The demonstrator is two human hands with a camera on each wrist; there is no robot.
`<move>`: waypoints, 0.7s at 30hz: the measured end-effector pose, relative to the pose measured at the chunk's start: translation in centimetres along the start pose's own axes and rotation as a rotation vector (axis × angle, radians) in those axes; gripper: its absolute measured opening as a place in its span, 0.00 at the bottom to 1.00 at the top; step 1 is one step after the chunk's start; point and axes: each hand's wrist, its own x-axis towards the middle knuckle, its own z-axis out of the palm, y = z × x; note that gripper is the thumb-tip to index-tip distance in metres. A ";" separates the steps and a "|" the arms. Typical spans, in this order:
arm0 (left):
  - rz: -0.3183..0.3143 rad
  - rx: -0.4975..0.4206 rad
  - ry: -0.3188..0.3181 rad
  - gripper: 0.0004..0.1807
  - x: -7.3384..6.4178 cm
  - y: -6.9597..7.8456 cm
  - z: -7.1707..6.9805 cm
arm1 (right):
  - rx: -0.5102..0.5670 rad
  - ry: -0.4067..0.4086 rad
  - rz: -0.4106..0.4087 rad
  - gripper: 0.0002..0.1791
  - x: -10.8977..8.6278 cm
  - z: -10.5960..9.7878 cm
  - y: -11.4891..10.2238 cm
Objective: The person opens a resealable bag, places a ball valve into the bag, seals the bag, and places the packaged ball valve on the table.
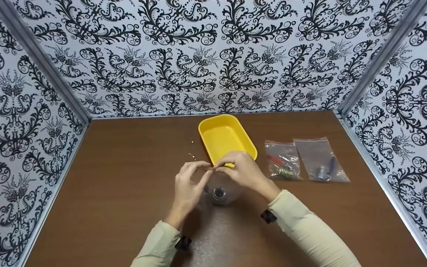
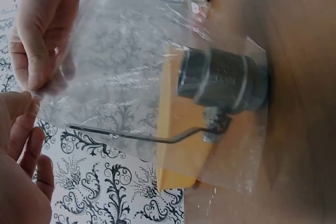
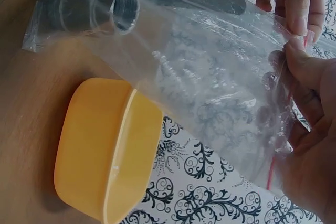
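Note:
A clear zip-lock bag [image 3: 210, 77] with a red line along its mouth hangs from both hands. Inside it, at the bottom, sits a metal ball valve [image 2: 226, 80] with a threaded opening and a long bent lever [image 2: 121, 136]. My left hand [image 1: 189, 181] pinches the bag's top edge between thumb and fingers. The right hand [image 1: 243, 170] pinches the same edge, its fingertips right beside the left ones. From above, the valve's round opening [image 1: 219, 193] shows between the wrists, with the bag's bottom close to the tabletop.
Behind the hands stands a yellow tray [image 1: 224, 137]. To the right lie two more zip-lock bags, one with red and brass-coloured parts [image 1: 283, 170], the other with a metal piece and a blue-purple item [image 1: 324, 172]. Patterned walls [image 1: 206, 66] enclose the brown table [image 1: 124, 155].

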 end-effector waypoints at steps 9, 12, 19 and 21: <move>0.096 0.023 0.065 0.03 -0.1 -0.4 0.1 | 0.037 -0.004 0.006 0.09 0.0 0.0 -0.2; 0.118 0.017 0.082 0.03 0.0 -0.1 0.2 | 0.036 -0.006 -0.006 0.08 -0.1 -0.2 -0.3; 0.128 0.045 0.088 0.01 0.0 0.5 0.4 | 0.001 -0.006 -0.038 0.06 -0.1 -0.3 -0.3; 0.115 0.060 0.085 0.01 0.0 0.5 0.4 | -0.014 0.000 -0.044 0.06 -0.2 -0.2 -0.4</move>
